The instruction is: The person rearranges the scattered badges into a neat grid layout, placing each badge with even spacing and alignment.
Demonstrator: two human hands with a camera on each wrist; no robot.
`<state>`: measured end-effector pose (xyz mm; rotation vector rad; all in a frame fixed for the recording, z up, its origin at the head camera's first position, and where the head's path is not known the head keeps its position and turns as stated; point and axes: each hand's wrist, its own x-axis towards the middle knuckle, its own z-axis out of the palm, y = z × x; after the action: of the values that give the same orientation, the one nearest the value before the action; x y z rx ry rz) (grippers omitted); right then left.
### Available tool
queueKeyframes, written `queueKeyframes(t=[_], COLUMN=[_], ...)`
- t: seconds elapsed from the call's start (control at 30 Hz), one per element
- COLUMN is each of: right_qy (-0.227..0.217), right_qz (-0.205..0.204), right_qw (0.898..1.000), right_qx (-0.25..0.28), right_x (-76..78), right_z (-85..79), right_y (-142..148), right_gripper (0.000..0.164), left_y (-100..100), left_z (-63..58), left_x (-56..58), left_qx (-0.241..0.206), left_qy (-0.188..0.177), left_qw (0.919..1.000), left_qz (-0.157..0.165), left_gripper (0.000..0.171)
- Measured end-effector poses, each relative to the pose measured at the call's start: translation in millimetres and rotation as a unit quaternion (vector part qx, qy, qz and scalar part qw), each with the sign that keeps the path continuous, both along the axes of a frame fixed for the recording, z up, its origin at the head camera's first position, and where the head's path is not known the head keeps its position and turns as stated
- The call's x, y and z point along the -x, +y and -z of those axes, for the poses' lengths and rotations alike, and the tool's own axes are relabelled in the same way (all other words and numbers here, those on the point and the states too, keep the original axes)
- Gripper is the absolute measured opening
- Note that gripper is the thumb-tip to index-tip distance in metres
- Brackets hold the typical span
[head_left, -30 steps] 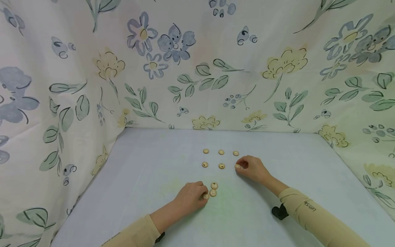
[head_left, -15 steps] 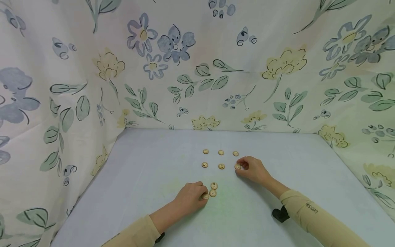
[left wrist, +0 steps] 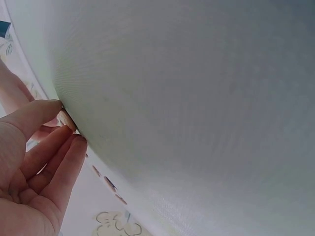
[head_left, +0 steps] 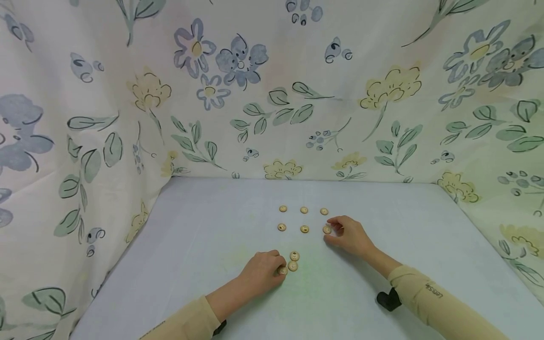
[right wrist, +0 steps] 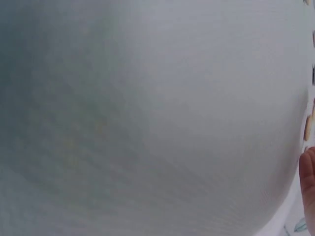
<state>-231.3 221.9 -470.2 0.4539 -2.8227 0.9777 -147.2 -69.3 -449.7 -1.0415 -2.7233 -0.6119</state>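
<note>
Pinching a wooden-looking disc (head_left: 283,270) between thumb and fingers, the left hand (head_left: 264,270) is working low on the pale desk (head_left: 199,236), and the left wrist view catches that disc almost edge-on! Right beside it, an upright pair: a lower disc (head_left: 293,266) and, above it, a dark-marked disc (head_left: 294,256), their edges seeming to meet.

Over to the right hand (head_left: 349,236), and here thumb and forefinger stand spread, one either side of a row-end disc (head_left: 327,229) lying flat on the desk. Is either of them brushing it? From here, I can't tell. The right wrist view gives us just a slice of that hand at its edge.

Now look at that formation: two rows of three, neatly spaced! The row-end disc closes the nearer line on the right, with a middle disc (head_left: 304,229) and a left disc (head_left: 282,227) alongside, both showing dark marks. Behind them sit a far-left disc (head_left: 283,208), a far-middle disc (head_left: 304,210) and a far-right disc (head_left: 324,211), all well apart.

Beige sleeves (head_left: 442,302) on both arms, a black piece (head_left: 388,300) under the right wrist, and a floral curtain (head_left: 255,156) backing the whole scene!
</note>
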Motion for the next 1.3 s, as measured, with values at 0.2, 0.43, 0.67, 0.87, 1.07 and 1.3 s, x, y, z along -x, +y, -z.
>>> queueKeyframes(t=[0.2, 0.43, 0.67, 0.87, 1.07, 1.3], right_qy=[0.006, -0.007, -0.003, -0.01, -0.017, -0.021], right_qz=[0.01, 0.005, -0.035, -0.069, -0.109, -0.135], right_qw=[1.0, 1.0, 0.998, 0.997, 0.992, 0.989], right_qx=[0.0, 0.022, 0.043, 0.043, 0.057, 0.064], right_x=[-4.6, -14.9, -26.9, -36.1, -44.6, -52.9], right_z=[0.3, -1.5, -6.1, -5.4, -5.8, -3.4], right_y=[-1.8, -8.2, -18.4, -28.3, -40.4, -50.8], right_gripper=[0.044, 0.044, 0.043, 0.042, 0.042, 0.04], left_y=[-0.3, -0.1, -0.2, 0.7, 0.7, 1.0], left_z=[-0.5, 0.1, -0.8, -2.3, -2.8, -1.3], left_x=[-2.4, -3.3, -3.4, -2.6, -1.6, 0.1], left_qx=[-0.01, -0.011, -0.01, -0.003, -0.001, 0.004], left_qy=[0.005, 0.002, -0.006, -0.01, -0.008, 0.0], left_qw=[0.9999, 0.9999, 0.9999, 0.9999, 1.0, 1.0], left_qz=[0.002, 0.0, -0.003, -0.004, -0.005, -0.004], left_gripper=[0.012, 0.011, 0.011, 0.011, 0.011, 0.013])
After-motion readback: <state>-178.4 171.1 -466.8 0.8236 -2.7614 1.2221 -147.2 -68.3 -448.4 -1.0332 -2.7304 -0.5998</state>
